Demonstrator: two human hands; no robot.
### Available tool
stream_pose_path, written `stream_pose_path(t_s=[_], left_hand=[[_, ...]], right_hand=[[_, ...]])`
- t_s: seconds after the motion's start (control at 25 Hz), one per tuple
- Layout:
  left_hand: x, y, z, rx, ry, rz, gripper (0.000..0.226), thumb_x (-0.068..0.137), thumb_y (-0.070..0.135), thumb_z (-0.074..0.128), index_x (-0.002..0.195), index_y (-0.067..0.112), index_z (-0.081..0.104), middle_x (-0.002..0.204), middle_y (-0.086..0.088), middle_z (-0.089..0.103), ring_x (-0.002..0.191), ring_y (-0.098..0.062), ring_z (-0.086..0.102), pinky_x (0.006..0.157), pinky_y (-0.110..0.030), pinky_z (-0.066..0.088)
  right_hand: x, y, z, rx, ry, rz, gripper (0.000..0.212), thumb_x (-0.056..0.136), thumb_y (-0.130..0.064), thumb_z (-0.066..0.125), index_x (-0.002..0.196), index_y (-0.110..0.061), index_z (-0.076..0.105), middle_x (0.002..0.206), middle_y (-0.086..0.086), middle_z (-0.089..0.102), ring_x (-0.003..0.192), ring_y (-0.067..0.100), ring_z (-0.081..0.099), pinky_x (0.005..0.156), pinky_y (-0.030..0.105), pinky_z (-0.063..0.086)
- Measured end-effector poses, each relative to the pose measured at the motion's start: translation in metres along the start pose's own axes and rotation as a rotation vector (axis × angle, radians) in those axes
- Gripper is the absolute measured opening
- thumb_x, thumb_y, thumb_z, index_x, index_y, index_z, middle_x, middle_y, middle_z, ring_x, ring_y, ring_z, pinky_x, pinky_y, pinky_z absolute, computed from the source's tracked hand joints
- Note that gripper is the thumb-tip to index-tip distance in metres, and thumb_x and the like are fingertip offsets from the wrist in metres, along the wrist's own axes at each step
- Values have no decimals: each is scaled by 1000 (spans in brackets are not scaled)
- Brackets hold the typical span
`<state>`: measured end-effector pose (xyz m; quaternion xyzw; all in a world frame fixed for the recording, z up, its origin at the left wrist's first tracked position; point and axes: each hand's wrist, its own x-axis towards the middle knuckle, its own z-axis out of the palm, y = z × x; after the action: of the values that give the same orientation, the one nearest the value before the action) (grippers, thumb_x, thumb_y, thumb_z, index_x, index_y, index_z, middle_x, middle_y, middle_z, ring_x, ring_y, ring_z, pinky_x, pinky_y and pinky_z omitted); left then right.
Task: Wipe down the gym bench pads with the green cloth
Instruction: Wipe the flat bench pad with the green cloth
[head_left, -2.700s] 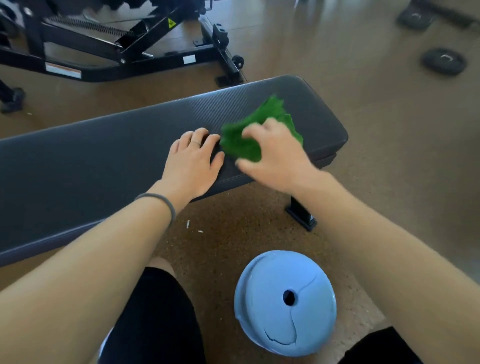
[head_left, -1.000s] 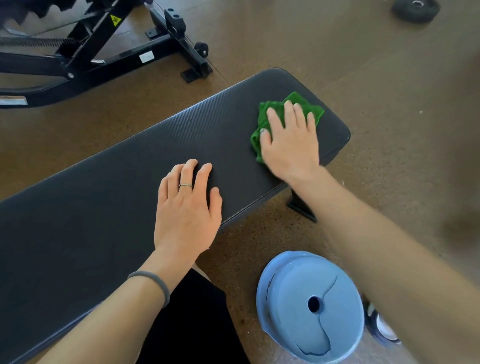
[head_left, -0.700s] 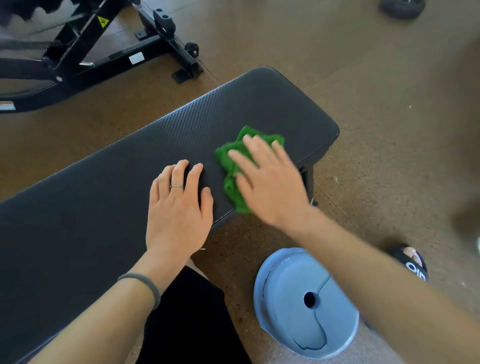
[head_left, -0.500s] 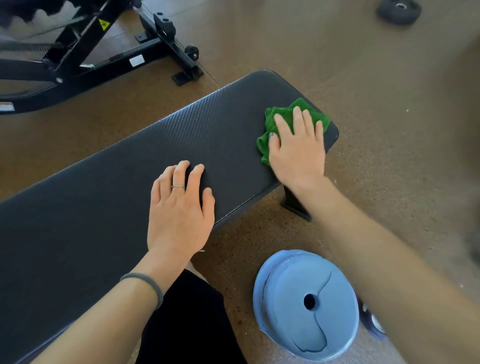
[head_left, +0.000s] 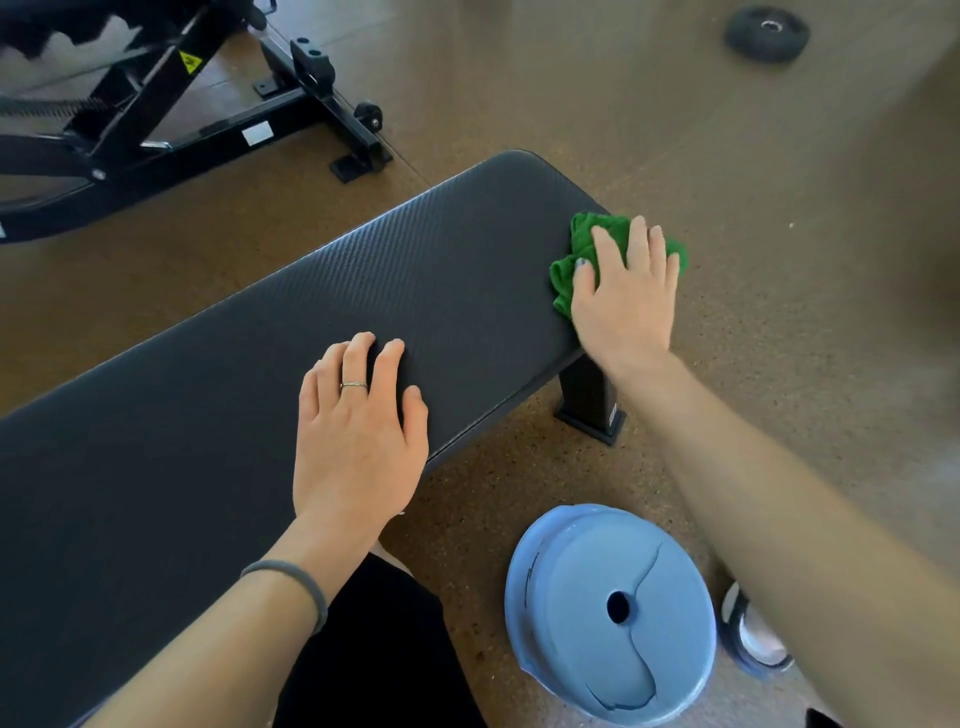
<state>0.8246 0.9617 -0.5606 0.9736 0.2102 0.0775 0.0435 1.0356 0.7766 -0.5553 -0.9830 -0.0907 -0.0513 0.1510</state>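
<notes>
A long black textured bench pad (head_left: 322, 322) runs from lower left to upper right across the head view. The crumpled green cloth (head_left: 577, 249) lies on the pad's right end, partly hanging over the edge. My right hand (head_left: 623, 296) presses flat on the cloth with straight fingers and covers most of it. My left hand (head_left: 358, 436) rests flat on the pad near its front edge, fingers straight, a ring on one finger and a grey band on the wrist.
A light blue weight plate (head_left: 610, 613) lies on the brown floor by my knees. A black machine frame (head_left: 171, 130) stands beyond the bench at upper left. A small black weight plate (head_left: 767, 32) lies at the far upper right. The bench's black leg (head_left: 589, 402) stands under its right end.
My right hand has swept the cloth back and forth over the pad's right end, and it now sits at the end edge. My left hand has stayed flat on the pad.
</notes>
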Motion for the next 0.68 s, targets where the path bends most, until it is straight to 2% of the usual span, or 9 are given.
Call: stream_pose_path(t_s=[0.12, 0.2, 0.32, 0.36, 0.48, 0.56, 0.68], left_hand=[[0, 0, -1, 9, -11, 3, 54, 104, 42, 28, 149, 17, 45, 154, -12, 45, 144, -36, 40, 121, -54, 34], [-1, -1, -1, 9, -11, 6, 55, 104, 42, 28, 150, 17, 45, 155, -12, 44, 144, -35, 39, 121, -54, 33], [0, -1, 0, 8, -12, 12, 56, 104, 42, 27, 150, 17, 45, 155, -13, 44, 144, -36, 40, 121, -54, 34], [0, -2, 1, 7, -5, 15, 56, 103, 42, 28, 149, 16, 46, 154, -13, 45, 143, -37, 41, 121, -55, 34], [1, -2, 1, 0, 4, 8, 56, 103, 43, 27, 148, 16, 47, 154, -14, 46, 142, -39, 42, 120, -55, 35], [0, 0, 0, 1, 0, 10, 57, 103, 44, 26, 149, 16, 47, 154, -13, 45, 143, -38, 41, 120, -55, 35], [0, -1, -1, -4, -7, 8, 57, 104, 43, 26, 150, 16, 45, 155, -13, 44, 144, -37, 39, 121, -54, 34]], right_hand=[[-76, -45, 19, 65, 125, -22, 49, 105, -34, 39, 149, -16, 53, 165, 23, 29, 154, 44, 22, 126, 59, 15], [-110, -51, 20, 66, 80, -125, 51, 105, -36, 36, 150, -18, 51, 165, 20, 30, 155, 41, 22, 126, 55, 14], [-65, -17, 8, -16, 18, -295, 50, 106, -40, 34, 149, -21, 52, 165, 13, 35, 156, 34, 24, 127, 52, 15], [-38, -4, 7, -43, 25, -262, 50, 107, -40, 34, 149, -21, 52, 166, 11, 34, 156, 32, 22, 128, 53, 14], [7, 4, 4, 35, 47, 15, 48, 109, -38, 35, 153, -22, 47, 170, 10, 23, 159, 33, 12, 128, 56, 7], [-24, -24, 17, 133, 134, 115, 47, 107, -33, 40, 150, -18, 51, 168, 16, 25, 157, 41, 14, 126, 61, 10], [-108, -62, 36, 311, 198, 32, 45, 105, -26, 44, 146, -12, 55, 167, 22, 25, 156, 46, 14, 126, 60, 13]])
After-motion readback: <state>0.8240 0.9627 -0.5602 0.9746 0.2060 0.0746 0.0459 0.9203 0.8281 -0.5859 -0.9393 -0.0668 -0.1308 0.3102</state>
